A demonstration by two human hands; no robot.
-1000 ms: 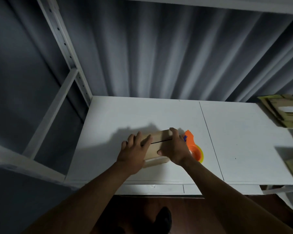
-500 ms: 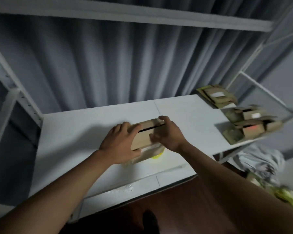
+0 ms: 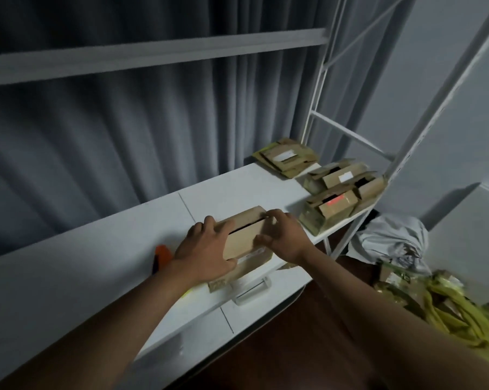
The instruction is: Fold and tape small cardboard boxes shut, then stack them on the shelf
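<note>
Cardboard, plain and brown, fills the middle of what we see: a small box (image 3: 247, 237) sits near the front edge of the white shelf (image 3: 102, 257), its two top flaps folded down with a dark slit between them. We see the left hand (image 3: 206, 250) at the box's nine o'clock end, fingers bent over the top edge and thumb along the near face, so it grips that end. The right hand (image 3: 284, 237) is at the three o'clock end, fingers curled over the far flap and thumb pressed on the near flap, holding the flaps down. We cannot tell whether any tape is on the seam.

At about eight o'clock from the box, just past the left wrist, an orange tape dispenser (image 3: 162, 257) shows partly from behind the forearm. At two o'clock, well apart from the box, several unsealed cardboard boxes (image 3: 337, 198) with raised flaps crowd the shelf's right end, and at one o'clock a pile of flattened cardboard (image 3: 287, 157) lies against the grey curtain (image 3: 125, 136). At four o'clock, below the shelf, we see crumpled pale cloth (image 3: 392, 243) and a blurred yellow-green heap (image 3: 460, 311) on the floor.
</note>
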